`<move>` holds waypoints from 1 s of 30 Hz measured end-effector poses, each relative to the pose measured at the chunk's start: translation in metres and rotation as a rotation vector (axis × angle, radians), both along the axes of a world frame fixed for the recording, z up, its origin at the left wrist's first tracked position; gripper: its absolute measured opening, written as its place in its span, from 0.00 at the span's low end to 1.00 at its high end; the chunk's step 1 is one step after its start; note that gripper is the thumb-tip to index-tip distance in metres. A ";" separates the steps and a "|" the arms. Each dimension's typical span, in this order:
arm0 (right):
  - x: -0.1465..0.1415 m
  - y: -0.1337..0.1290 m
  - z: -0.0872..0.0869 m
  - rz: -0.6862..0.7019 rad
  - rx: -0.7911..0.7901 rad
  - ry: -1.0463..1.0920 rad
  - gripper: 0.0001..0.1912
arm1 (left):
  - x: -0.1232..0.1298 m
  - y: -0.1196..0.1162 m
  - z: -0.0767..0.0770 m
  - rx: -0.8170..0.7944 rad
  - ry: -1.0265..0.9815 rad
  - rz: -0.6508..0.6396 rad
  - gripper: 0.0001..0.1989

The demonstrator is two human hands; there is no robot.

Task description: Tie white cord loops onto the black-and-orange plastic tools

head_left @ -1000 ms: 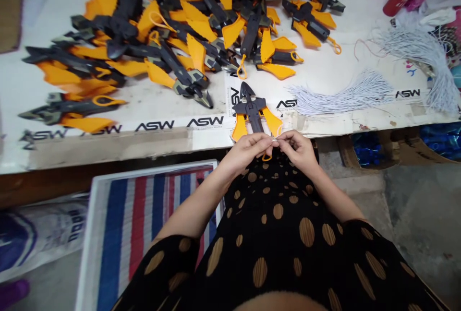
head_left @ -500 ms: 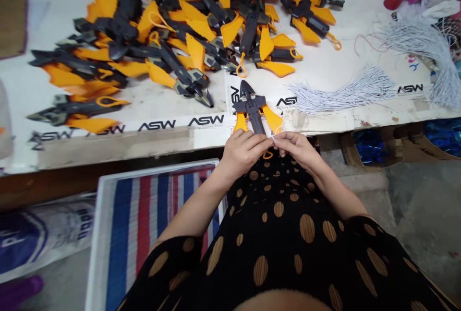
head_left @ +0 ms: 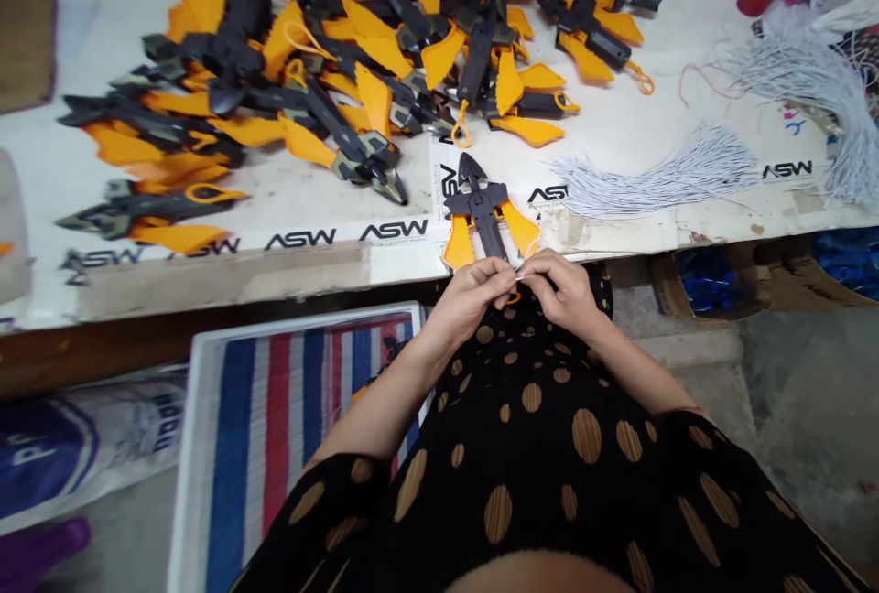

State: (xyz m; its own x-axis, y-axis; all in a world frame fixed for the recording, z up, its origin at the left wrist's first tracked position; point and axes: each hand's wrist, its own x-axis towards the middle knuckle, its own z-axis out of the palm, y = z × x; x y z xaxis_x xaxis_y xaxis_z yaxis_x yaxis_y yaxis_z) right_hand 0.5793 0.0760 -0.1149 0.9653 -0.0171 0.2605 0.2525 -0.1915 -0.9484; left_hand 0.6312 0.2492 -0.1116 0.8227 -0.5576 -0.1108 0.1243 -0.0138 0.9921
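A black toy with orange wings lies at the table's front edge, its pointed tip facing away from me and its tail end under my fingers. My left hand and my right hand meet just over that tail end, fingertips pinched close together. Between them shows a short piece of thin white string, which both hands pinch. Part of an orange loop peeks out below the fingers. How the string runs through the toy is hidden.
Many similar black-and-orange toys are piled at the back and left of the table. Bundles of white string lie to the right. Below stand a striped sheet in a white frame and cardboard boxes with blue pieces.
My left hand has drawn back from lying over the toy's wing and now pinches at the string. My right fingers have bent in more. The toy stays in place.
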 end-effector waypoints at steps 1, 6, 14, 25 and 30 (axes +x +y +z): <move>0.000 -0.001 0.002 -0.006 -0.069 -0.020 0.09 | 0.001 0.001 0.002 0.027 -0.004 -0.002 0.21; 0.005 -0.010 0.003 0.113 0.022 0.352 0.13 | 0.015 0.010 0.010 0.255 -0.618 -0.013 0.15; 0.007 -0.010 0.001 0.222 0.279 0.654 0.15 | 0.018 0.015 0.008 0.327 -0.901 -0.040 0.10; -0.004 0.010 -0.011 -0.015 -0.168 0.104 0.05 | -0.017 -0.003 0.000 0.345 -0.421 0.276 0.04; -0.002 0.010 -0.014 0.082 0.040 0.195 0.09 | -0.012 0.006 0.002 0.313 -0.373 0.157 0.05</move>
State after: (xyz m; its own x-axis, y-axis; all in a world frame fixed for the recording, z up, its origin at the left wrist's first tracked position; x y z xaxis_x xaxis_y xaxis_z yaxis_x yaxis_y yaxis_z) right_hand 0.5774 0.0857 -0.1288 0.9960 0.0569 0.0690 0.0763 -0.1395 -0.9873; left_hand 0.6188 0.2548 -0.1095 0.9095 -0.4108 0.0643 -0.2126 -0.3267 0.9209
